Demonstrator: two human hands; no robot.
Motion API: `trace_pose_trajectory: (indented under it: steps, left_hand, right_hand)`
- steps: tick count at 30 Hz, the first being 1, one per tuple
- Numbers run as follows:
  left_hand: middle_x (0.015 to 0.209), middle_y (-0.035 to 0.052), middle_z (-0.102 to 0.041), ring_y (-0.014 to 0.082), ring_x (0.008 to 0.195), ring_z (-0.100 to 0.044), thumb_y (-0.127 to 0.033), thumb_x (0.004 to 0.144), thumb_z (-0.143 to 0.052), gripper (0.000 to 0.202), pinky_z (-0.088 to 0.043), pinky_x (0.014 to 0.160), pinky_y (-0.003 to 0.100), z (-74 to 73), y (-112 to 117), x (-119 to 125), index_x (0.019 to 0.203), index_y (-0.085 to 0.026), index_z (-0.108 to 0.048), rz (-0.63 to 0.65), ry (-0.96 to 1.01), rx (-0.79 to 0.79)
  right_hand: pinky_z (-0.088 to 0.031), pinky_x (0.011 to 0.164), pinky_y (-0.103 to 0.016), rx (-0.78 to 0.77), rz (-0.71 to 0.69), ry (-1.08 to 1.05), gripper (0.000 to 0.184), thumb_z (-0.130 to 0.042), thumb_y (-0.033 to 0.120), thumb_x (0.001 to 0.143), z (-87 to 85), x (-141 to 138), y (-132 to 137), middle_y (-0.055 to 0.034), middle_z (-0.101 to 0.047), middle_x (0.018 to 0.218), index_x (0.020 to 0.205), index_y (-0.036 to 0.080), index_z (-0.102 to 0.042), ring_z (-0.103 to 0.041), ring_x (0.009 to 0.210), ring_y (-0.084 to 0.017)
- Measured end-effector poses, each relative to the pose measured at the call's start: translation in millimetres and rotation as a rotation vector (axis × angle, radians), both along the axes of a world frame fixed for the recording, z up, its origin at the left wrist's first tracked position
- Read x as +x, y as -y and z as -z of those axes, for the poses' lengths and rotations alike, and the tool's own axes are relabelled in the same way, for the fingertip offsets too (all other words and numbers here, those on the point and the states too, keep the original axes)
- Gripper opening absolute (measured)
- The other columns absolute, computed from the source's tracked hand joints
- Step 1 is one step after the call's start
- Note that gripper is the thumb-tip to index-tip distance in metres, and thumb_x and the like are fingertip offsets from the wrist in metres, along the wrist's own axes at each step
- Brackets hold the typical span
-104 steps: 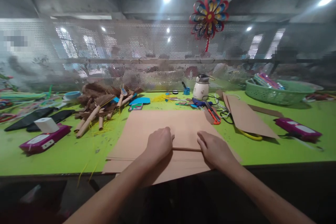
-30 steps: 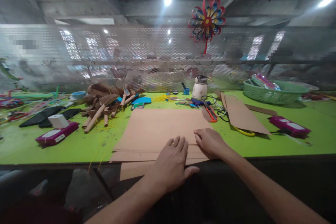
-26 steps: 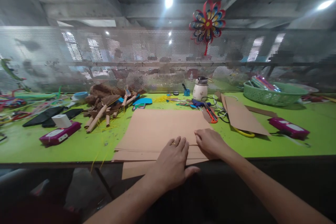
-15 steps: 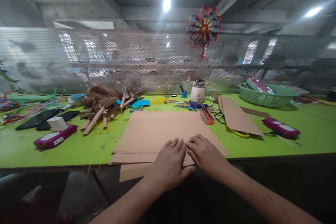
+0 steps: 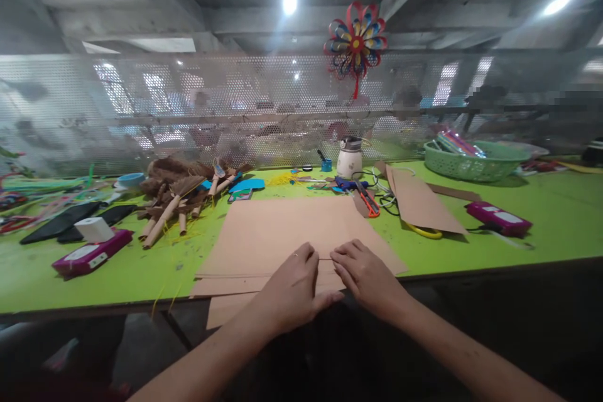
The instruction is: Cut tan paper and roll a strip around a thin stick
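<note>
Sheets of brown kraft paper [image 5: 282, 226] lie in a loose stack at the table's front, the lower ones jutting over the edge. My left hand [image 5: 294, 286] rests on the top sheet near its front edge, fingers close together and laid on the paper, thumb stretched to the right. To its right, my right hand [image 5: 365, 270] has bent fingers closed at that same front edge. A thin line, maybe a fold or roll, shows in the paper between both hands. What lies beneath the right fingers is hidden.
Brown rolled-paper pieces [image 5: 164, 220] are heaped left of the stack. Behind it stand a white bottle [image 5: 349, 163] and orange-handled scissors [image 5: 372, 206]. More brown paper [image 5: 426, 201], a green basket [image 5: 475, 166] and a purple power strip [image 5: 499, 218] lie right; another purple strip [image 5: 92, 254] lies left.
My left hand has slid a little left and away from the right hand, opening a gap where the paper's edge shows. The right hand stays nearly in place. The view has shifted slightly.
</note>
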State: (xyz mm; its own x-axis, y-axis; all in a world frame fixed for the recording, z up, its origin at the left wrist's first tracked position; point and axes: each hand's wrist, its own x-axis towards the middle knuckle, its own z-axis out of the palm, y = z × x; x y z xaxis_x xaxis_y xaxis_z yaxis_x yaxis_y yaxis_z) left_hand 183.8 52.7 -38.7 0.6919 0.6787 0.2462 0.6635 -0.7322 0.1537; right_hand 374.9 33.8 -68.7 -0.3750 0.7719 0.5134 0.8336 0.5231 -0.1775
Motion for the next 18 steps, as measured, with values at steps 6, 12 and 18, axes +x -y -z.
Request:
trace_pose_trajectory:
  steps: [6, 12, 18]
  left_hand:
    - [0.096, 0.0112, -0.053, 0.025, 0.089, -0.054, -0.067, 0.077, -0.046, 0.058, -0.046, 0.08, 0.037, -3.0, 1.3, 7.7, 0.094, -0.013, -0.057, -0.028, -0.061, 0.033]
    - [0.094, 0.0115, -0.053, 0.0256, 0.09, -0.053, -0.063, 0.081, -0.045, 0.052, -0.044, 0.08, 0.037, -7.0, 5.9, 10.4, 0.091, -0.013, -0.058, -0.049, -0.08, 0.115]
    - [0.093, 0.0106, -0.053, 0.0249, 0.088, -0.054, -0.058, 0.088, -0.034, 0.05, -0.045, 0.079, 0.038, -6.3, 13.9, -4.2, 0.093, -0.014, -0.057, -0.112, -0.089, 0.156]
  right_hand:
    - [-0.045, 0.081, -0.038, -0.001, 0.041, 0.039, 0.022, -0.042, 0.016, 0.092, -3.1, 15.4, 3.2, -0.0097, -0.06, 0.091, 0.094, 0.014, -0.064, -0.049, 0.093, -0.023]
    - [-0.044, 0.082, -0.037, 0.013, 0.04, 0.15, 0.023, -0.042, 0.02, 0.093, -5.8, 20.1, 2.4, -0.0096, -0.06, 0.092, 0.094, 0.015, -0.064, -0.049, 0.094, -0.023]
    - [-0.042, 0.075, -0.034, 0.056, 0.049, 0.14, 0.025, -0.04, 0.023, 0.094, 1.4, 16.0, 4.2, -0.0085, -0.059, 0.09, 0.111, 0.02, -0.059, -0.049, 0.087, -0.022]
